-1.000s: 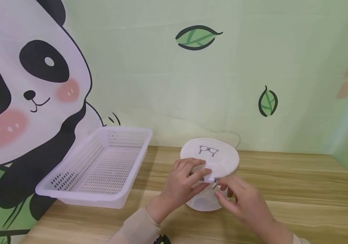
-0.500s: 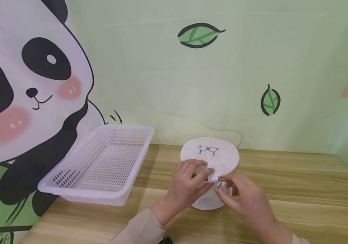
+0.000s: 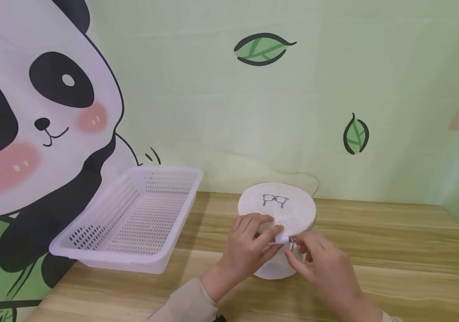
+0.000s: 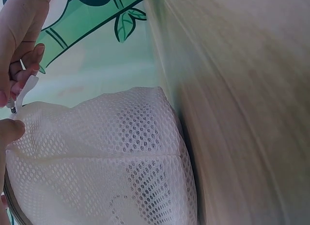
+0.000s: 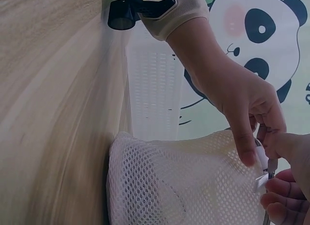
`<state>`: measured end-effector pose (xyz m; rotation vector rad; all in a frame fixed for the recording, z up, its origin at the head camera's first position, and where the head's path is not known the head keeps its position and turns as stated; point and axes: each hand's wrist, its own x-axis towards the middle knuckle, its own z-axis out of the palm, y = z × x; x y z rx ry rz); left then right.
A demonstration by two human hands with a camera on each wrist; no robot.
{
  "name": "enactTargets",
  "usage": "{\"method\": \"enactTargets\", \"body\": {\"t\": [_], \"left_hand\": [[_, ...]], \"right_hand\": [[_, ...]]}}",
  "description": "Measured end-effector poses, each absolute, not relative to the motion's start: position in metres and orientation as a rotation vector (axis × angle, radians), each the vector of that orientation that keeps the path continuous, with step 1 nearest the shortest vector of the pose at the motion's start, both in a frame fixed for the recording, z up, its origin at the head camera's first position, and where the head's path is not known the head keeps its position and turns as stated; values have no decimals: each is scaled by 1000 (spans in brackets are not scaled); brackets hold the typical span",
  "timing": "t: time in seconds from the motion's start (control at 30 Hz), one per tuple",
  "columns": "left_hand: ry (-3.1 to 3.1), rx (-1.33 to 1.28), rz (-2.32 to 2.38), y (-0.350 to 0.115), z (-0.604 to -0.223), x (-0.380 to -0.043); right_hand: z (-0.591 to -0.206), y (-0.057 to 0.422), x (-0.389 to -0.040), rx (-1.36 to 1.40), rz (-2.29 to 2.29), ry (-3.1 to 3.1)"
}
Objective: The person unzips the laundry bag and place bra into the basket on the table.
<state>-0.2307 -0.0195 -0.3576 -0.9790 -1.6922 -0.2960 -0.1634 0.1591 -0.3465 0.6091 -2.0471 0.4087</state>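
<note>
A round white mesh laundry bag point(image 3: 297, 208) with a glasses drawing on its lid stands upright on the table. My left hand point(image 3: 245, 241) grips the near rim of the lid beside a small white tab point(image 3: 282, 240), its fingertips resting on the top. At the same rim, right of the tab, my right hand point(image 3: 330, 264) pinches a small metal zipper pull point(image 3: 292, 244) between thumb and index finger. From the right wrist view, the bag's mesh side point(image 5: 160, 181) looks slack, and the left hand point(image 5: 237, 94) reaches down to the zipper edge. The bag's contents cannot be made out.
A white slotted plastic basket point(image 3: 149, 219) sits left of the bag on the wood-grain table point(image 3: 394, 250). Behind rises a green cloth backdrop point(image 3: 193, 89) with a panda and leaves. A thin cord point(image 3: 317, 183) lies behind the bag.
Both hands have shifted slightly right along the rim, with the white tab and zipper pull. The pull has turned more upright. The view has moved a little; the basket stays where it was.
</note>
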Motion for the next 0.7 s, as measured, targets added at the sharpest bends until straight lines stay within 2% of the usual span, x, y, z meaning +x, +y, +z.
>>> {"method": "enactTargets", "body": {"t": [0.7], "left_hand": [[-1690,-991,-303,-23,-361,-232]], "right_hand": [[-344,163,-162,586,458,-2120]]}}
